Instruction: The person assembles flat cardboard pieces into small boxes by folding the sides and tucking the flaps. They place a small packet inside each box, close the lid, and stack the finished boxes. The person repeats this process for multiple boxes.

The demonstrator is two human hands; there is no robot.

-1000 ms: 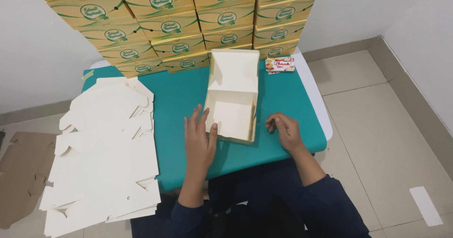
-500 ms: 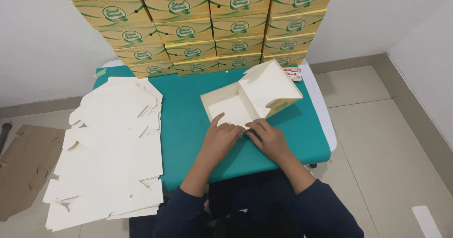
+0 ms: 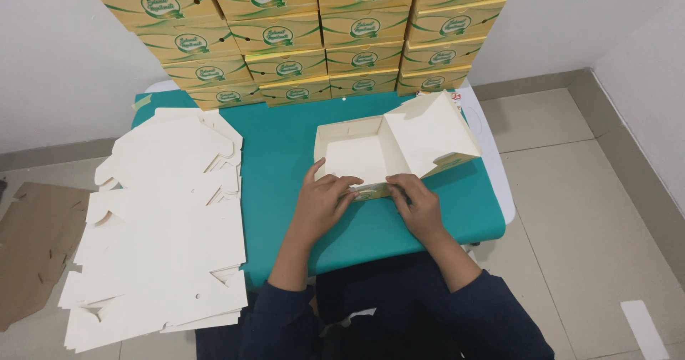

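Cream cardboard box [image 3: 371, 153], half-folded, sits on the teal tablecloth [image 3: 285, 160] just right of centre, open tray side up w/ its lid flap tilted up to the right. Left hand [image 3: 322, 199] lies on the box's near wall, fingers curled over the edge & pressing it; right hand [image 3: 417, 203] is just beside it on the same near edge, fingers bent, pinching the front flap. Both hands grip the box, fingertips almost touching. To the left, a stack of flat unfolded box blanks [image 3: 160, 224] covers that end of the table & overhangs it. Behind, vs the white wall, stacked yellow-green finished boxes [image 3: 307, 35] in rows. Brown cardboard sheet [image 3: 32, 246] on the tiled floor far left.
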